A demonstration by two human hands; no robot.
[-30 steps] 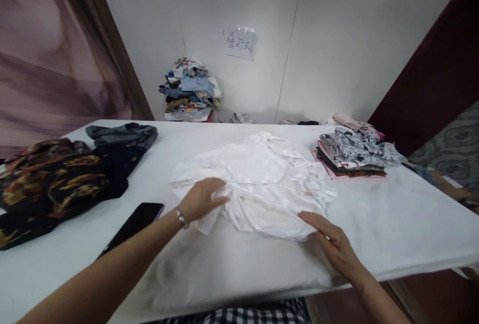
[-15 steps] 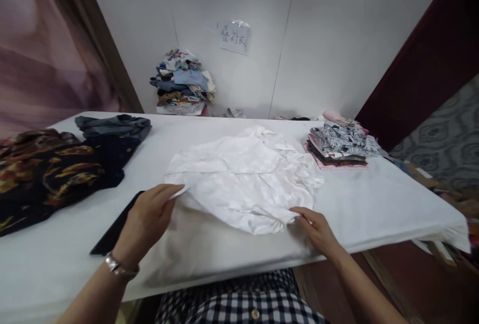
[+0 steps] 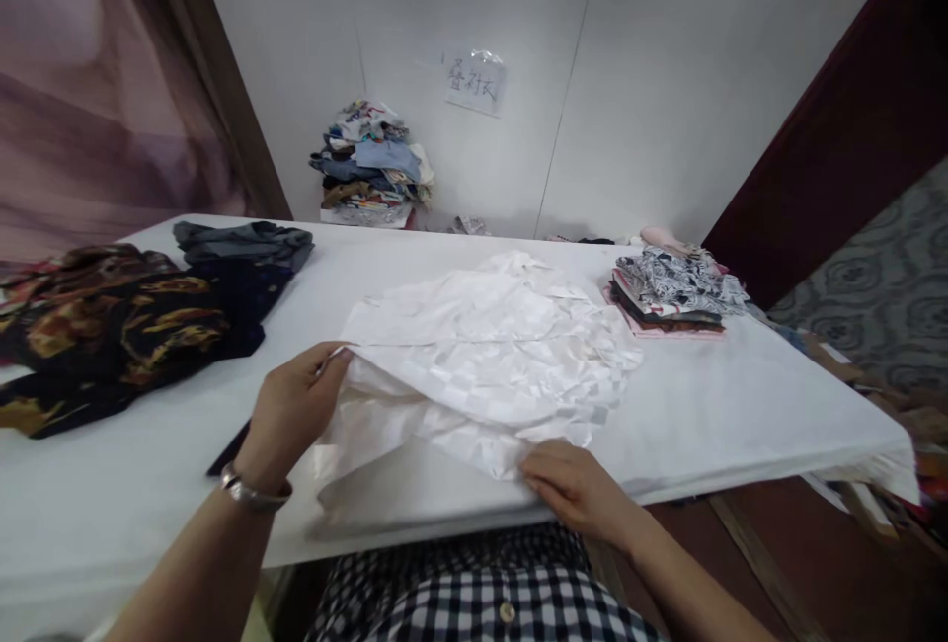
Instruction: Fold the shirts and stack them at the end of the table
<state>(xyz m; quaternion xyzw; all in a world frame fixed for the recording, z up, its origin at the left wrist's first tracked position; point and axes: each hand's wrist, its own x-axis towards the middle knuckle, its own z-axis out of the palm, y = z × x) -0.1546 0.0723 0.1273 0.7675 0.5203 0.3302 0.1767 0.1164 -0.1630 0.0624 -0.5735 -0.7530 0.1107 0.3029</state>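
Observation:
A white shirt point(image 3: 489, 336) lies spread on the white-covered table, its collar toward the wall and one layer lying over another at the near side. My left hand point(image 3: 300, 410) pinches the shirt's left near corner and holds it slightly raised. At the near edge my right hand point(image 3: 574, 489) grips the lower layer of the white cloth, fingers closed on it. Between the hands the upper layer's edge sags in a curve. Part of a dark cloth point(image 3: 229, 449) shows behind my left wrist.
Rumpled dark patterned clothes point(image 3: 148, 316) lie on the left, with a grey garment point(image 3: 244, 242) behind. A stack of folded clothes point(image 3: 673, 291) stands on the right. Against the wall rises a tall clothes pile point(image 3: 374, 163); a paper sign point(image 3: 476, 84) hangs above the white table point(image 3: 762, 405).
My right hand has moved left and nearer to me, drawing out a lower layer of the shirt. My left hand still holds its corner, slightly further left.

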